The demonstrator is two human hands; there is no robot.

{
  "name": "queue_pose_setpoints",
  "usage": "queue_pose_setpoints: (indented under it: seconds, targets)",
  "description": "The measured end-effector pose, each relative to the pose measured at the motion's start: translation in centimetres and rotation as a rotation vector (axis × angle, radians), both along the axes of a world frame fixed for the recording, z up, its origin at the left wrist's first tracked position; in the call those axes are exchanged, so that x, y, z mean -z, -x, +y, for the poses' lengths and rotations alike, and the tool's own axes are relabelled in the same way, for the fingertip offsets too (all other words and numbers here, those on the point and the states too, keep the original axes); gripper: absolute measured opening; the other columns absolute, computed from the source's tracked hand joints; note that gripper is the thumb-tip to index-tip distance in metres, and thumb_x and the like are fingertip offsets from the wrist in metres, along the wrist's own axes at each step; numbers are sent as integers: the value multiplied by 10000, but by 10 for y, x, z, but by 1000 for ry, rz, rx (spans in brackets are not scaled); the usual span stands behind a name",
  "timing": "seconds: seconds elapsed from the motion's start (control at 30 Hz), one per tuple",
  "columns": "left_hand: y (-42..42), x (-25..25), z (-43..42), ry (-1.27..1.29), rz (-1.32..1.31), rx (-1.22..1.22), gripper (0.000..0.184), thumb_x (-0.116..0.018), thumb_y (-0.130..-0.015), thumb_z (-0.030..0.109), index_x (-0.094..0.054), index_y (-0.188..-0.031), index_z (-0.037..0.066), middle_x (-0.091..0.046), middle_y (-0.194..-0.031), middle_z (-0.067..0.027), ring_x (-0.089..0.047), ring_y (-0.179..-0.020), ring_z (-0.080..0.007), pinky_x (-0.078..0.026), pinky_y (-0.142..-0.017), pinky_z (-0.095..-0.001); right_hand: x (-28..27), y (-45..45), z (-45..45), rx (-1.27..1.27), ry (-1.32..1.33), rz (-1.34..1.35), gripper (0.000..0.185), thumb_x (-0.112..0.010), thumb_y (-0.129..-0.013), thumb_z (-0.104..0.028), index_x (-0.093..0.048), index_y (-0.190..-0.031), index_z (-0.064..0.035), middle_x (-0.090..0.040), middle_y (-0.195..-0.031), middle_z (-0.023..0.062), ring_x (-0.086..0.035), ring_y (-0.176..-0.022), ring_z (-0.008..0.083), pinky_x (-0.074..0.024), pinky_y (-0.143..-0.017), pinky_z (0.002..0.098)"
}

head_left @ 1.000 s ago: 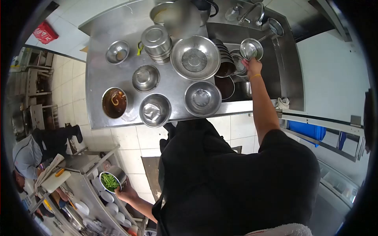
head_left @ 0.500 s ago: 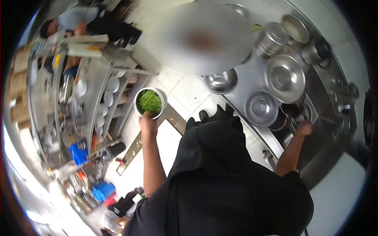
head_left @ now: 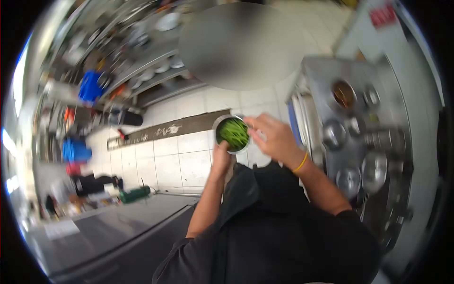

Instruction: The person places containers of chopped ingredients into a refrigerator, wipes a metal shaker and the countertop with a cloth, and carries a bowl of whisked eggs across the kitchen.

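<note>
A round white container [head_left: 217, 124] full of long cut green vegetables [head_left: 235, 132] is in front of my body. My left hand [head_left: 221, 160] is closed on its near left rim, the thumb over the edge beside the greens. Across from it, my right hand [head_left: 275, 138] is at the container's right rim, fingers bent and thumb apart below them. The right hand is slightly blurred, and its fingertips seem to hold the rim. A yellow band [head_left: 301, 162] circles the right wrist.
To the right, a steel counter [head_left: 326, 90] bears metal bowls [head_left: 348, 182] and a pot with brown contents [head_left: 344, 94]. A floor drain strip [head_left: 189, 124] crosses the tiles. Shelves with dishes [head_left: 161, 66] stand at upper left, a steel cabinet [head_left: 127, 232] at lower left.
My view has turned left, away from the sink counter. The container has come in front of my body. My right hand has left the sink area and come to the container's rim.
</note>
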State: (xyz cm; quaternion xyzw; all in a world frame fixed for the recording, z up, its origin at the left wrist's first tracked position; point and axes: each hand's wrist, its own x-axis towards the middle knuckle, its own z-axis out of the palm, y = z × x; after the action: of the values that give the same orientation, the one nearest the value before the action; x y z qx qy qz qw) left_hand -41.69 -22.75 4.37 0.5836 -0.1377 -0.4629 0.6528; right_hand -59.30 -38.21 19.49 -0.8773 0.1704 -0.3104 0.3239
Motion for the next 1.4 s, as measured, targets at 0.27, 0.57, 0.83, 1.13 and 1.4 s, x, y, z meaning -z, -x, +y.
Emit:
queue_pose_setpoints:
  seconds: [0.27,0.57,0.83,1.13,1.4]
  targets:
    - [-81,13,159,-239,-46,-363,863,-497,-884,46,-83,-1642,45,-489,-1446,-265,-571,-1181,-281,-484,-969,-321,80,-210,142,-643,316,625,212,-667,-896,-166,-662,-1092,-87,-657,-962,138,-681,-874,361,-554,-713,485]
    - [-209,27,263,-43,235,-750,915,-460,-897,6,21,-1650,200,-518,-1365,-206,-644,-1114,-286,-584,-844,-434,67,-379,190,-711,90,463,176,-632,-894,-133,-647,-1067,-102,-652,-961,135,-667,-889,382,-538,-748,477]
    - [-344,75,357,-31,395,-944,802,-430,-790,-28,-266,-1541,198,-500,-1423,-137,-586,-1222,-333,-566,-924,-576,120,-553,228,-1201,141,307,467,-638,-889,-68,-610,-1347,-157,-612,-1104,131,-630,-949,331,-533,-832,423]
    - [-453,20,452,79,262,-1446,495,-480,-811,23,-585,-1286,-67,-666,-1217,-203,-675,-1101,-346,-569,-942,-531,88,-780,386,-1789,219,398,466,-676,-933,-200,-560,-1384,-219,-600,-1031,111,-649,-880,329,-529,-774,444]
    - [-572,70,533,124,290,-1553,598,-543,-855,44,-399,-1434,-1,-595,-1296,-196,-639,-1130,-304,-561,-916,-487,125,-917,525,-1879,359,546,261,-731,-891,-294,-625,-1050,-117,-642,-943,120,-659,-873,338,-528,-760,447]
